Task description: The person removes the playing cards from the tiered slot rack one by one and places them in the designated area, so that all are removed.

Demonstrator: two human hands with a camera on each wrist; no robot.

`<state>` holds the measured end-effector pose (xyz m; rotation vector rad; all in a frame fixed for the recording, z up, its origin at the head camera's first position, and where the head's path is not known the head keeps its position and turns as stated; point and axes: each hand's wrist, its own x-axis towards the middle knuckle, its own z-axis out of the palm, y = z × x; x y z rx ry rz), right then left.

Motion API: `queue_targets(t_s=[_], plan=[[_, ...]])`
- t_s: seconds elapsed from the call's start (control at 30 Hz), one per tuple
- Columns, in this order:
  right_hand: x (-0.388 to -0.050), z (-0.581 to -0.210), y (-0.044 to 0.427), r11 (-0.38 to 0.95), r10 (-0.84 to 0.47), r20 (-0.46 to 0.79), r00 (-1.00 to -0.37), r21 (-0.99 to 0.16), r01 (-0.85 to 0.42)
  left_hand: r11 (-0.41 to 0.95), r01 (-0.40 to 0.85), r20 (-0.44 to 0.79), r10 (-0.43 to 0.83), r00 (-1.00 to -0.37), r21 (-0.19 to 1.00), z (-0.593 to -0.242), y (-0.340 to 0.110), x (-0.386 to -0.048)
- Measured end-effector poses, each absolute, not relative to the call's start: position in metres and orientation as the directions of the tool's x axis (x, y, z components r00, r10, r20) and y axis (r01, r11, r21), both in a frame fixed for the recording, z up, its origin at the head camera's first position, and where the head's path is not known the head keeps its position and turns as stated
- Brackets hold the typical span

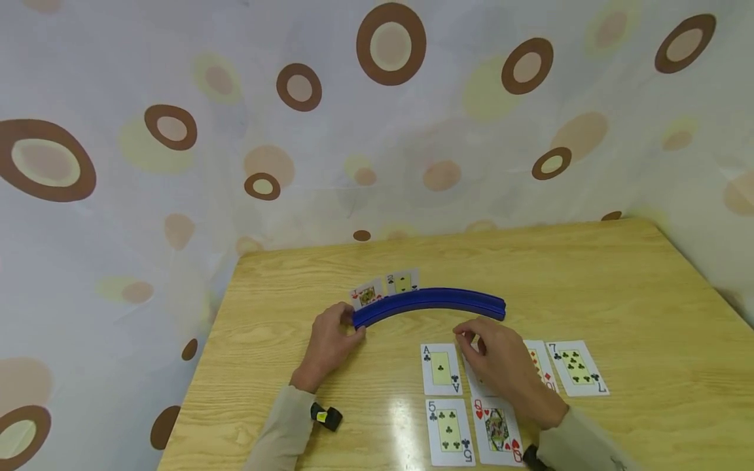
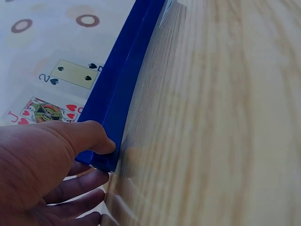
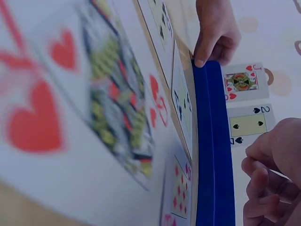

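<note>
A curved blue card holder point(image 1: 430, 299) stands on the table, with a jack of hearts point(image 1: 366, 294) and a two of spades point(image 1: 403, 281) upright in its left part. My left hand point(image 1: 328, 340) grips the holder's left end, the thumb on its near side in the left wrist view. My right hand point(image 1: 501, 360) hovers over the laid-out cards near the holder's right end. Its fingers are loosely curled, and nothing shows between them. Under it lie a partly hidden card and a red diamond card point(image 1: 549, 376). A queen of hearts point(image 1: 496, 430) lies just nearer.
An ace of clubs point(image 1: 440, 369) and a five of clubs point(image 1: 450, 433) lie face up left of the right hand. The seven of clubs point(image 1: 577, 368) lies at the row's right end. A spotted cloth point(image 1: 330, 144) hangs behind the wooden table point(image 1: 636, 281).
</note>
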<state>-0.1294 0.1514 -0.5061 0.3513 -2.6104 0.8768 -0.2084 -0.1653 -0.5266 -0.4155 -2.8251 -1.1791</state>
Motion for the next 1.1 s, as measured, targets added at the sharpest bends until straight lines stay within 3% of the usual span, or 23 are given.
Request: queue_targets(t_s=[0.2, 0.43, 0.83, 1.1], plan=[[-0.158, -0.508, 0.148, 0.763, -0.113, 0.426, -0.898, -0.542, -0.353, 0.68, 0.272, 0.16, 0.224, -0.961, 0.681, -0.528, -0.166, -0.209], [-0.183, -0.512, 0.141, 0.791, -0.124, 0.484, -0.866, -0.479, -0.38, 0.665, 0.27, 0.16, 0.223, -0.962, 0.697, -0.529, -0.166, -0.209], [-0.212, -0.515, 0.127, 0.734, -0.107, 0.381, -0.918, -0.593, -0.332, 0.674, 0.281, 0.176, 0.22, -0.959, 0.683, -0.528, -0.167, -0.21], [-0.22, -0.517, 0.116, 0.707, -0.076, 0.394, -0.916, -0.627, -0.328, 0.68, 0.279, 0.176, 0.218, -0.96, 0.678, -0.53, -0.169, -0.209]])
